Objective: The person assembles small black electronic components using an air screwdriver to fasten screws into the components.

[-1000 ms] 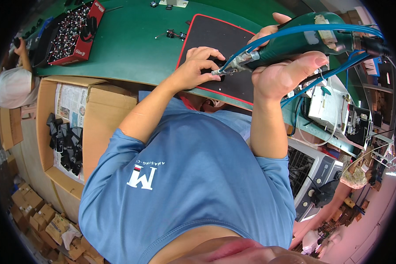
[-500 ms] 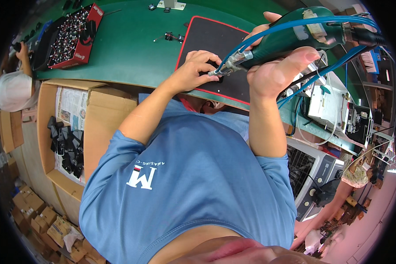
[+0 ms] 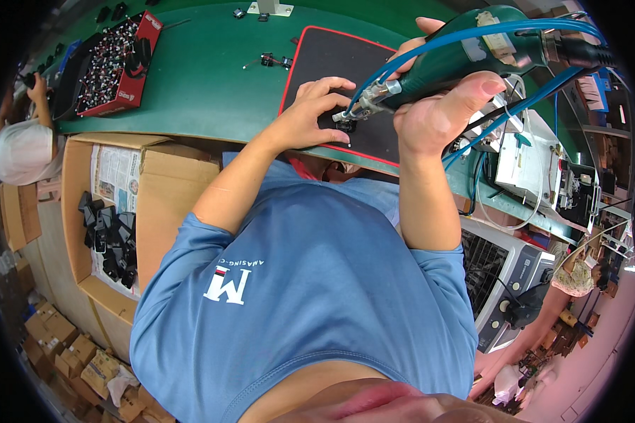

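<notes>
While a small black part sits over the red-edged black mat, at the upper middle of the frame, the tip of a dark green hand tool is right at it; contact is too small to tell. Beside it, the left hand has thumb and forefinger spread wide; whether they touch the part, I cannot tell. Toward the upper right, the right hand grips the tool, blue tubes arching over. Beneath the mat spreads a green table, bearing a red box at upper left.

A green power tool slants leftward — its tip at a small black part over the dark mat.
</notes>
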`<move>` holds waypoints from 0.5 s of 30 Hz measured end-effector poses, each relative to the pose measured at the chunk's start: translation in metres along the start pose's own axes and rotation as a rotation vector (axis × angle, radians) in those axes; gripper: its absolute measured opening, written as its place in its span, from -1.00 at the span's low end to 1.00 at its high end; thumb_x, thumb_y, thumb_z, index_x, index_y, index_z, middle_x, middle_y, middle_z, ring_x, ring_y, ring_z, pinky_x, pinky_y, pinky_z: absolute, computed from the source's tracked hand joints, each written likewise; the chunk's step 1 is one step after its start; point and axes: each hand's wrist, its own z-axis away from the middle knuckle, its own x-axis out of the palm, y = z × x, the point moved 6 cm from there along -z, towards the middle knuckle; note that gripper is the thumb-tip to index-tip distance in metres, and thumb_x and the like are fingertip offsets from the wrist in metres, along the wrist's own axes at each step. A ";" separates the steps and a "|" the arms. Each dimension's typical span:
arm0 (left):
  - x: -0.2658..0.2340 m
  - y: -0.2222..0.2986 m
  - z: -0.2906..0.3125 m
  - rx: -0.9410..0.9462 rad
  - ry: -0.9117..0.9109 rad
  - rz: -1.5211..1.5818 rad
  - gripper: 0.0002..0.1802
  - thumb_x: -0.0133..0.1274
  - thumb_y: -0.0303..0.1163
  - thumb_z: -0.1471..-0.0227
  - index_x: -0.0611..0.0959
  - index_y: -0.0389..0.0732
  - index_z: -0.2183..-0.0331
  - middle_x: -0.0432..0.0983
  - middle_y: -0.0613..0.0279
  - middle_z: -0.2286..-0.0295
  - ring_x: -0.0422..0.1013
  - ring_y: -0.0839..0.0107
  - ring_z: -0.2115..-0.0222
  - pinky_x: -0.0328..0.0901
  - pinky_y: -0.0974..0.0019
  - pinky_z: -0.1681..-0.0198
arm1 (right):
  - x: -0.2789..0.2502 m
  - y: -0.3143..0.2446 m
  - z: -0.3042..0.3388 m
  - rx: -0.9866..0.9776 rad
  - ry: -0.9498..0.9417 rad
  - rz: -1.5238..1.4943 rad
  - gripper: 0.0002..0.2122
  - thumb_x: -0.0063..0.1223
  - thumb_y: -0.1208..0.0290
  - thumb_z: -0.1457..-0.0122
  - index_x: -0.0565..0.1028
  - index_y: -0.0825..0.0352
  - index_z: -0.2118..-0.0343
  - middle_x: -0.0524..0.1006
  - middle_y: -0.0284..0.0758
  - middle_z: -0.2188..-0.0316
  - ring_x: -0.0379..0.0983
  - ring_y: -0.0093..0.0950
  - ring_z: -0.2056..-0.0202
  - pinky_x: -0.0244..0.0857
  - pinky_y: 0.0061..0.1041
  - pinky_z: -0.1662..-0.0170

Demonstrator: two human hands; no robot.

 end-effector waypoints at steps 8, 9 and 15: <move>0.011 0.005 -0.001 0.010 -0.078 -0.243 -0.28 0.53 -0.21 0.31 0.58 -0.08 0.06 0.30 0.18 -0.17 0.28 0.13 -0.18 0.14 -0.01 -0.20 | -0.019 0.002 0.004 0.010 0.024 0.050 0.06 -0.45 -0.65 -0.10 0.40 0.56 0.04 0.49 -0.19 0.61 0.42 -0.45 0.61 0.31 -0.53 0.53; 0.012 0.003 -0.001 0.008 -0.078 -0.240 -0.28 0.53 -0.21 0.31 0.58 -0.08 0.06 0.30 0.18 -0.17 0.28 0.13 -0.18 0.14 -0.01 -0.20 | -0.020 0.002 0.004 0.027 0.054 0.052 0.06 -0.45 -0.65 -0.10 0.39 0.57 0.04 0.50 -0.19 0.61 0.42 -0.45 0.61 0.31 -0.53 0.54; 0.007 0.000 0.000 -0.071 -0.072 -0.148 -0.49 0.44 -0.24 0.16 0.58 -0.11 0.17 0.41 0.19 -0.08 0.39 0.19 -0.05 0.18 0.12 -0.11 | -0.015 0.001 0.005 0.042 0.030 0.009 0.07 -0.44 -0.66 -0.09 0.38 0.58 0.04 0.50 -0.19 0.62 0.42 -0.45 0.63 0.28 -0.55 0.58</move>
